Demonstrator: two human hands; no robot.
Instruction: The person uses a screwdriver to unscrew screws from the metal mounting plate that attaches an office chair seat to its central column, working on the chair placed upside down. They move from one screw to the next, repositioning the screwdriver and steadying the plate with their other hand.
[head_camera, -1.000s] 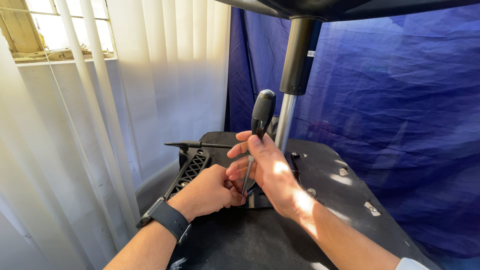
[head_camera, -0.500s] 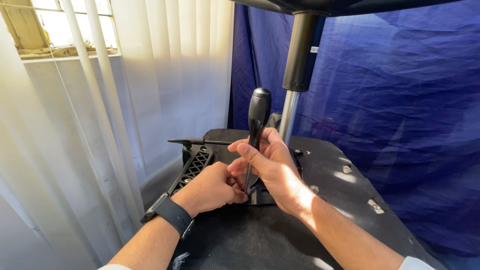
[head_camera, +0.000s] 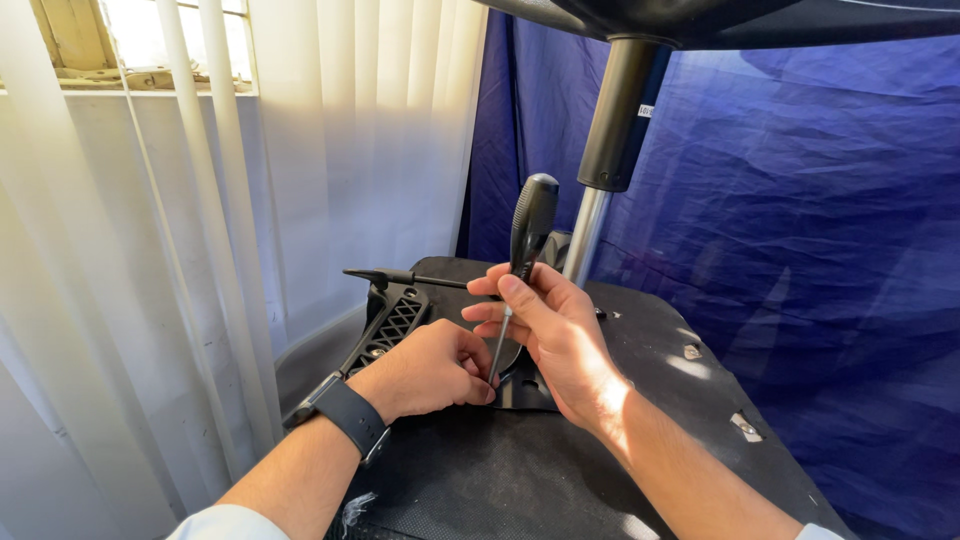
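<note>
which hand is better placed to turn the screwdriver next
Probably the right hand: its fingers already wrap the screwdriver just below the black handle. The left hand sits fisted low by the tip, likely steadying it.

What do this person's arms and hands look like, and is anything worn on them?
Both hands are bare, with no gloves or rings that show. The left hand has a black smartwatch with a wide black strap on its wrist. Both forearms are uncovered; pale light-coloured sleeve edges show only at the bottom of the picture, near each elbow. The right hand wears nothing on its wrist.
</note>
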